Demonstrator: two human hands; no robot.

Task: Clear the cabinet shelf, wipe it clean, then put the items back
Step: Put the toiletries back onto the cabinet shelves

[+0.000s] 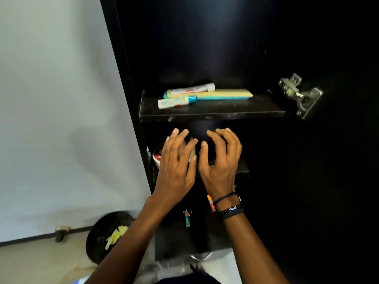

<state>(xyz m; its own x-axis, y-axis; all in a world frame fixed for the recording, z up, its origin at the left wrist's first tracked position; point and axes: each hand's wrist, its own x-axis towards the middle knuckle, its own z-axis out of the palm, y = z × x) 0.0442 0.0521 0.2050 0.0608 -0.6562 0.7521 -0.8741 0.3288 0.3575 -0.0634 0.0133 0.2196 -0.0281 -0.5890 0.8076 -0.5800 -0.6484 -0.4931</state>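
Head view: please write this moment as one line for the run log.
shelf: holds blue-capped tube, white-capped tube, yellow case | left hand: open, below shelf | right hand: open, below shelf

Black cabinet shelf [211, 114]; yellow-and-teal pouch [225, 94]; white, teal-capped tube [177, 102].

Home interior, seen through the head camera I am running remotely: a tall black cabinet [131, 99], a steel door hinge [299, 95] at its right side, stands against a pale painted wall [51, 99] edged with dark skirting [26, 238]. Its upper shelf [235, 116] carries a white-capped tube [190, 89], a teal-capped tube [176, 102] and a flat yellow-and-teal pouch [229, 94], household sundries. A black waste bin [98, 232] holding yellowish scraps sits on the light floor [41, 263] beside the cabinet.
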